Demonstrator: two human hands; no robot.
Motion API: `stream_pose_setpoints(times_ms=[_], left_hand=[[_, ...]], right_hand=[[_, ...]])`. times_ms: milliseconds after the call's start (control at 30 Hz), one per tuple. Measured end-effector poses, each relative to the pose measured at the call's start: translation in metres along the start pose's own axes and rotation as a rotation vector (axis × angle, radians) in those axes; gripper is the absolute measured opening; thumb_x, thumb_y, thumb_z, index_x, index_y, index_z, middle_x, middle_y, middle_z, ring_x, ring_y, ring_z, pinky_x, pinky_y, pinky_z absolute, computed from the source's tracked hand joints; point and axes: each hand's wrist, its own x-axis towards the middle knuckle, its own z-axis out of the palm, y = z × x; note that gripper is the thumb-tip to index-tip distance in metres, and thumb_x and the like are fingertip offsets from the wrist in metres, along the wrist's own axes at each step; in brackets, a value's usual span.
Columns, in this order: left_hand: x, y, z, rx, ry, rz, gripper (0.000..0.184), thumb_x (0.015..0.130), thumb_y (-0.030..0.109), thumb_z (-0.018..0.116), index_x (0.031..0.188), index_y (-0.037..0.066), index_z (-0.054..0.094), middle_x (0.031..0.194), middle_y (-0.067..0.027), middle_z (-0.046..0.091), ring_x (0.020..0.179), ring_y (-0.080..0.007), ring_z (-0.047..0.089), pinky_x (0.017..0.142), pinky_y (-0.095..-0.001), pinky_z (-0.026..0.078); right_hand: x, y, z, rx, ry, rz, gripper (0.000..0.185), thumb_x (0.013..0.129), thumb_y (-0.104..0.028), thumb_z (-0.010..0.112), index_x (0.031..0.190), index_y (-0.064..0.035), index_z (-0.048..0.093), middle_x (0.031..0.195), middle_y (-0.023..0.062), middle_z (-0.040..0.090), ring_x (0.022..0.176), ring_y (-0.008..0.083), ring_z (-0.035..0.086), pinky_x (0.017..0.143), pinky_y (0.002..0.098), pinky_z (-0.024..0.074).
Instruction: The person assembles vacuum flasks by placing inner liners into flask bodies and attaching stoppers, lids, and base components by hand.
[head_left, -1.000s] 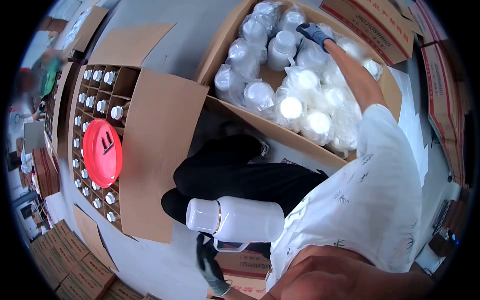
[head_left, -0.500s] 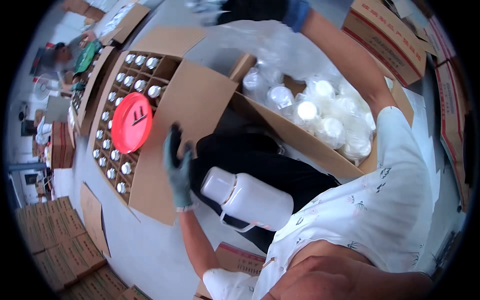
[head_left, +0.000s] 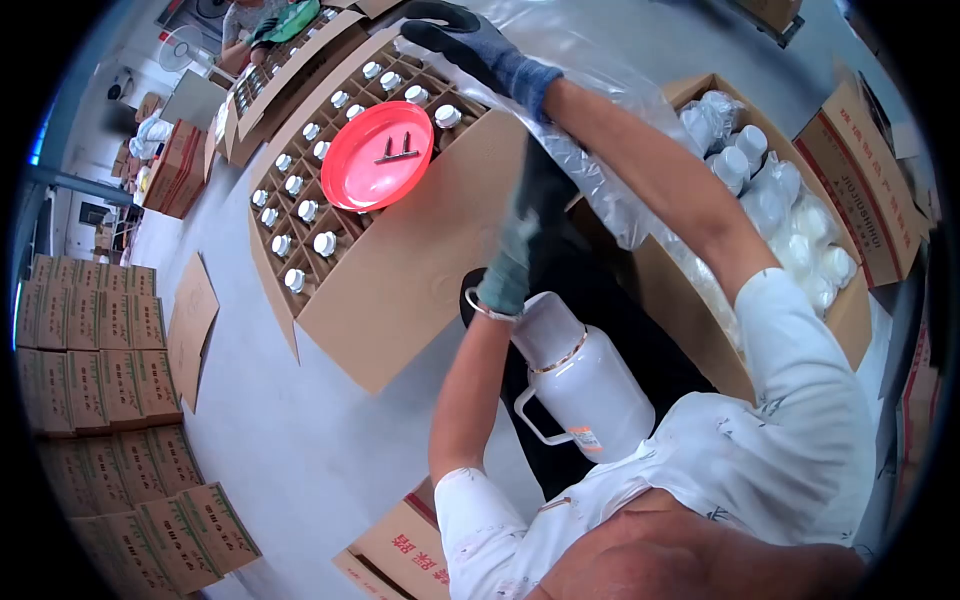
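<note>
My right hand (head_left: 470,50), in a dark blue-grey glove, is closed on a clear plastic bag (head_left: 610,180) at the top of the head view. The bag trails down toward my lap. My left hand (head_left: 512,260), in a grey-green glove, is raised beneath the bag; motion smears its fingers, and whether it touches the plastic I cannot tell. Just below its wrist, a white vacuum flask (head_left: 595,395) with a side handle and an orange-marked label rests tilted on my lap. Neither hand holds the flask.
At left, a divided carton (head_left: 400,310) holds several silver-capped items under a red dish (head_left: 345,180) with small dark pieces. Right of me, a carton (head_left: 850,325) holds plastic-wrapped white items. Stacked boxes (head_left: 100,390) stand left. Another person (head_left: 245,25) works at the back.
My right hand has moved left with the plastic, now above the divided carton's edge. My left hand has moved up and right toward the bag. The view has shifted.
</note>
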Motion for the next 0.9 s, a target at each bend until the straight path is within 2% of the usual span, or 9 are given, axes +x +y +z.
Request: stream_pose_setpoints(times_ms=[67,100,200,267,367,467,600,700,900], left_hand=[[-0.003,-0.002,0.019,0.054,-0.025,-0.061,0.073,0.088,0.022,0.063,0.146,0.002,0.025,0.141,-0.0115,0.039,0.125,-0.0211,0.045,0.103,-0.0343,0.040],[-0.001,0.002,0.028,0.183,0.031,-0.140,0.071,0.085,0.015,0.068,0.143,-0.001,0.031,0.134,-0.0143,0.047,0.119,-0.0223,0.051,0.101,-0.0346,0.041],[0.002,-0.013,-0.002,0.330,0.270,-0.281,0.067,0.088,0.019,0.065,0.143,-0.001,0.032,0.133,-0.0136,0.047,0.116,-0.0200,0.051,0.097,-0.0307,0.044],[0.005,-0.016,-0.045,0.049,0.495,-0.262,0.034,0.091,0.016,0.061,0.121,0.001,0.056,0.109,-0.0084,0.063,0.096,-0.0166,0.061,0.082,-0.0287,0.051],[-0.009,0.001,-0.087,-0.221,0.670,-0.305,0.022,0.086,0.008,0.064,0.107,0.002,0.062,0.101,-0.0095,0.066,0.090,-0.0201,0.064,0.075,-0.0307,0.052],[-0.039,-0.010,-0.106,1.404,0.289,0.266,0.022,0.088,0.007,0.060,0.108,-0.001,0.063,0.097,-0.0116,0.067,0.088,-0.0243,0.064,0.075,-0.0376,0.052],[-0.078,-0.001,-0.095,1.092,0.454,0.027,0.026,0.091,0.015,0.059,0.112,0.000,0.061,0.105,-0.0136,0.065,0.097,-0.0252,0.062,0.084,-0.0400,0.050],[-0.117,0.010,-0.085,-0.035,0.797,-0.228,0.049,0.098,0.044,0.045,0.117,0.000,0.057,0.113,-0.0106,0.062,0.102,-0.0207,0.059,0.087,-0.0350,0.049],[-0.223,-0.008,-0.048,1.052,0.699,-0.189,0.045,0.101,0.037,0.044,0.098,-0.003,0.063,0.091,-0.0094,0.065,0.086,-0.0164,0.059,0.077,-0.0333,0.048]], right_hand=[[0.027,0.069,-0.005,0.178,0.109,-0.061,0.035,0.084,-0.024,0.071,0.111,-0.0028,0.061,0.105,0.0110,0.064,0.096,0.0165,0.060,0.080,0.0285,0.0501],[0.020,0.067,-0.005,-0.306,0.343,-0.040,0.039,0.090,-0.039,0.057,0.109,-0.0053,0.066,0.101,0.0118,0.069,0.094,0.0214,0.063,0.085,0.0334,0.0474],[0.006,0.068,-0.012,-0.127,0.166,-0.011,0.038,0.091,-0.037,0.059,0.108,-0.0036,0.063,0.098,0.0100,0.068,0.092,0.0191,0.062,0.083,0.0302,0.0469],[-0.001,0.069,-0.015,0.302,0.024,-0.061,0.037,0.092,-0.036,0.060,0.108,-0.0031,0.062,0.100,0.0076,0.067,0.091,0.0169,0.061,0.082,0.0280,0.0465],[-0.073,0.025,-0.043,0.077,-0.306,0.001,0.039,0.091,-0.021,0.063,0.125,-0.0047,0.054,0.116,0.0064,0.061,0.108,0.0146,0.056,0.097,0.0299,0.0445],[-0.158,0.030,-0.042,-0.819,-0.518,-0.168,0.074,0.073,-0.039,0.074,0.135,-0.0106,0.044,0.127,0.0171,0.053,0.114,0.0320,0.055,0.098,0.0396,0.0442],[-0.195,0.055,-0.051,-0.775,-0.546,-0.106,0.051,0.079,-0.031,0.067,0.125,-0.0118,0.055,0.117,0.0153,0.057,0.108,0.0343,0.056,0.094,0.0439,0.0438],[-0.219,0.046,-0.053,-0.824,-0.604,-0.150,0.051,0.078,-0.030,0.068,0.124,-0.0120,0.055,0.116,0.0156,0.057,0.108,0.0345,0.055,0.095,0.0438,0.0433],[-0.283,0.038,-0.060,-0.736,-0.403,-0.116,0.037,0.075,-0.016,0.069,0.109,-0.0044,0.062,0.116,0.0162,0.059,0.109,0.0336,0.056,0.097,0.0413,0.0432]])
